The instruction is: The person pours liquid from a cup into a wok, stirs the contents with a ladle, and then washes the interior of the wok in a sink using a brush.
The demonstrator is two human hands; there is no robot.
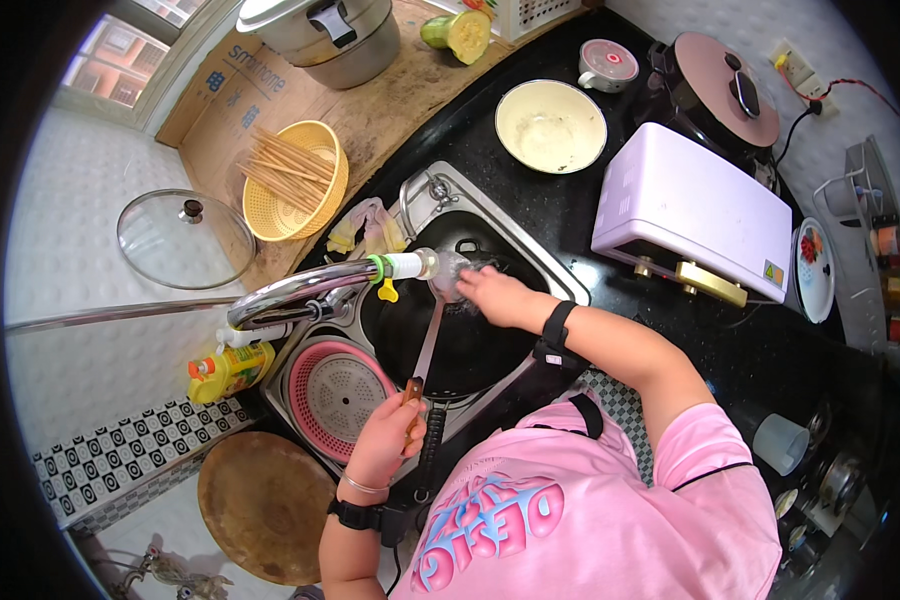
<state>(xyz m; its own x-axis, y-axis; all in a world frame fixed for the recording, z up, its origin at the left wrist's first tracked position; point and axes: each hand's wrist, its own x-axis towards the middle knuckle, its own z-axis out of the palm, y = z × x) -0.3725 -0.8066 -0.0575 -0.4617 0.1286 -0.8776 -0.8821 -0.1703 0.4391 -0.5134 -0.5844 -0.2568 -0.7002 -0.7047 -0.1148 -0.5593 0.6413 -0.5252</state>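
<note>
My left hand (386, 439) grips the wooden handle (414, 390) of a long metal cooking utensil, a spatula or ladle. Its shaft (429, 341) slants up across a black wok (405, 345) set in the steel sink. The utensil's head lies beneath the faucet outlet (424, 264), blurred by running water. Beside that head is my right hand (499, 296), fingertips in the splash; whether it pinches something there is hidden. The wok's ribbed black handle (433, 439) points toward my body, close to my left hand.
A pink colander (300, 375) sits in the smaller basin. Left of the sink stand a yellow detergent bottle (232, 373) and a glass lid (157, 247). Behind are a yellow basket (337, 180) of chopsticks and a cream enamel bowl (551, 127). A white appliance (697, 202) stands right.
</note>
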